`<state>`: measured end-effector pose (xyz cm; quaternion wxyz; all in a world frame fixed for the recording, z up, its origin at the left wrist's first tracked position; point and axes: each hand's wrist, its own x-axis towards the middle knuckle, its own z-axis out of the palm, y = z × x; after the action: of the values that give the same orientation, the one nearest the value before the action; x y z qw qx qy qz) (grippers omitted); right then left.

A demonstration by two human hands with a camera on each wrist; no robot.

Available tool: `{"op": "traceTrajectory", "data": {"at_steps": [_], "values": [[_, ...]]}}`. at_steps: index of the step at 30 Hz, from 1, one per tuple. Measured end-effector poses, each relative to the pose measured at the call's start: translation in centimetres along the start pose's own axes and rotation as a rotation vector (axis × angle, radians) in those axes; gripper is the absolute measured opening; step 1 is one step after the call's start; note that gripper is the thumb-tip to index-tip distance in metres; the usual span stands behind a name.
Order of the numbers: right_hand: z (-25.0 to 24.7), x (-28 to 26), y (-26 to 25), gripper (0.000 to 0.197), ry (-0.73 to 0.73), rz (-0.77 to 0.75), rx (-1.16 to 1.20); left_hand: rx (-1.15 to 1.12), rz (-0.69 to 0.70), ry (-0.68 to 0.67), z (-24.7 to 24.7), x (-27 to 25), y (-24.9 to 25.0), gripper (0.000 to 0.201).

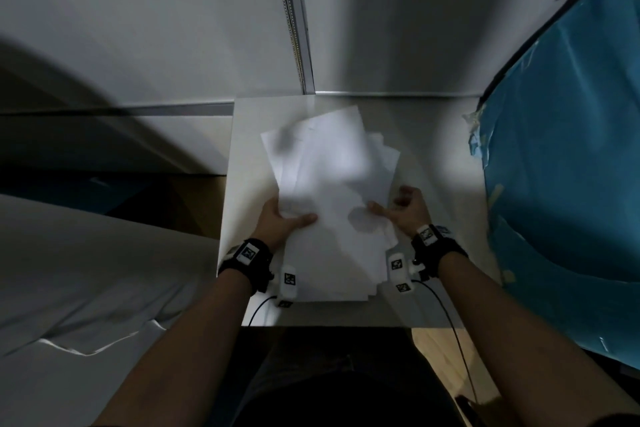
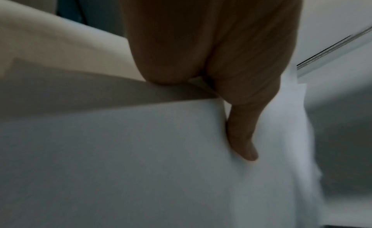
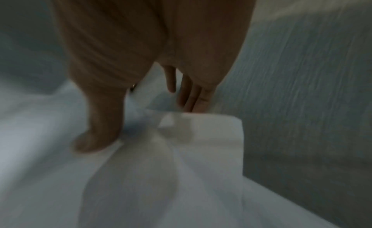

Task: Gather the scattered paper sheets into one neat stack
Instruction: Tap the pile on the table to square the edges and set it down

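Note:
A loose, fanned pile of white paper sheets lies on a small white table, corners sticking out at different angles. My left hand grips the pile's left edge; its thumb lies on top of the sheets and its fingers are hidden underneath. At the pile's right edge my right hand pinches the sheets, with the thumb pressing down on top and the fingers reaching behind a bent paper corner. Both wrist views are blurred.
A blue plastic sheet hangs close along the table's right side. White wall panels with a metal rail stand behind the table. Pale cloth lies to the left, with wooden floor between. Black cables trail from my wrists.

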<state>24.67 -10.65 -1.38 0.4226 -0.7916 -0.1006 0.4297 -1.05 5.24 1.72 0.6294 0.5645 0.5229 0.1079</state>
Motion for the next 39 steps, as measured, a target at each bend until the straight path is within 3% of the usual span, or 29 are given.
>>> {"op": "traceTrajectory", "data": {"at_steps": [2,4,6,13,15,17,20,24,26,27,29,30,33,34,37,39], "values": [[-1.2,-0.3,-1.1,0.108,-0.100,-0.024,0.194,-0.034,0.052,-0.030,-0.9,-0.4,2.1,0.048],[-1.6,-1.5,-3.2,0.089,-0.278,-0.077,0.271,-0.052,0.118,-0.058,-0.9,-0.8,4.2,0.049],[-1.2,-2.9,-5.7,0.070,-0.357,-0.151,0.291,-0.053,0.187,-0.061,0.0,-1.6,6.4,0.050],[-4.0,-8.0,-13.2,0.044,-0.145,-0.548,0.195,-0.064,0.464,0.104,0.8,-4.5,12.8,0.057],[-5.1,-8.9,-14.3,0.043,-0.119,-0.631,0.150,-0.064,0.469,0.072,0.6,-5.1,13.5,0.063],[-5.7,-8.9,-14.7,0.048,-0.108,-0.668,0.116,-0.041,0.387,0.056,0.5,-4.9,14.0,0.070],[-5.7,-7.9,-14.6,0.051,-0.088,-0.652,0.047,0.040,0.244,0.058,1.0,-3.6,13.8,0.071],[-5.6,-5.2,-13.0,0.070,-0.167,-0.515,-0.103,-0.113,0.142,0.126,2.5,-2.4,12.2,0.060],[-6.4,-4.0,-11.9,0.060,-0.195,-0.400,-0.194,-0.231,0.092,0.172,3.0,-2.2,11.4,0.056],[-6.9,-3.5,-11.6,0.052,-0.209,-0.379,-0.181,-0.338,0.074,0.187,3.0,-1.8,11.0,0.064],[-7.6,-3.1,-11.0,0.038,-0.179,-0.375,-0.034,-0.513,0.015,0.223,2.8,-1.2,9.9,0.092],[-7.8,-2.8,-10.5,0.036,-0.156,-0.352,0.095,-0.522,-0.057,0.247,2.6,-1.4,9.9,0.096],[-6.7,-2.9,-9.3,0.063,-0.269,-0.195,0.579,-0.417,-0.216,0.184,2.7,-1.7,9.3,0.069],[-5.8,-3.2,-8.9,0.064,-0.318,-0.153,0.674,-0.435,-0.220,0.162,3.1,-1.9,9.1,0.072],[-3.2,-4.2,-8.1,0.045,-0.346,-0.130,0.775,-0.479,-0.196,0.188,3.9,-2.5,10.0,0.085],[-2.5,-4.6,-7.5,0.055,-0.313,-0.132,0.811,-0.431,-0.179,0.108,3.9,-2.8,10.9,0.079]]}}
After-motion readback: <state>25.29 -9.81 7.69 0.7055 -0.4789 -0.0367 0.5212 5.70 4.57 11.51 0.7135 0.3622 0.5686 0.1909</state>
